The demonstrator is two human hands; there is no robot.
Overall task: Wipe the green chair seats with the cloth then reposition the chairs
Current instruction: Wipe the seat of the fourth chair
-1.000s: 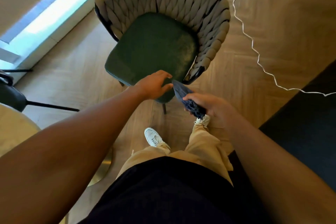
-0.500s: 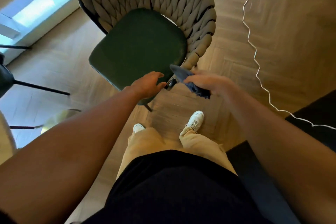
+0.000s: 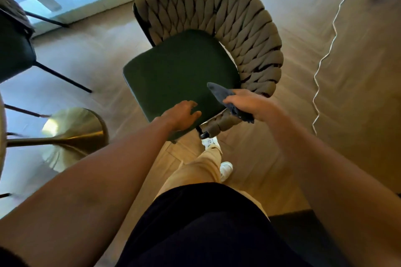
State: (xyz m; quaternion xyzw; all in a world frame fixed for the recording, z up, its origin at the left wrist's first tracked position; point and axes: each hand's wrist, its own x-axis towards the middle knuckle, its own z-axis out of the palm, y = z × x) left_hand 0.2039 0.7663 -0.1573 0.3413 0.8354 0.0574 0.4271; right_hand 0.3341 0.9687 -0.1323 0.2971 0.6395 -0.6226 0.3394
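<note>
Head camera, looking down: one green chair seat (image 3: 180, 71) with a woven grey backrest (image 3: 245, 34) curving round its far and right sides stands on wooden floor (image 3: 358, 93). The left hand (image 3: 181, 116) rests on the seat's near edge, fingers relaxed and spread. The right hand (image 3: 249, 102) grips one dark blue cloth (image 3: 219, 93) at the seat's near right corner, beside the backrest's end. Bare floor lies open to the right, crossed by one white cable (image 3: 327, 54). To the left stand a second dark chair (image 3: 15, 50) and one gold table base (image 3: 73, 128), near the seat's left edge. Two white shoes show below.
</note>
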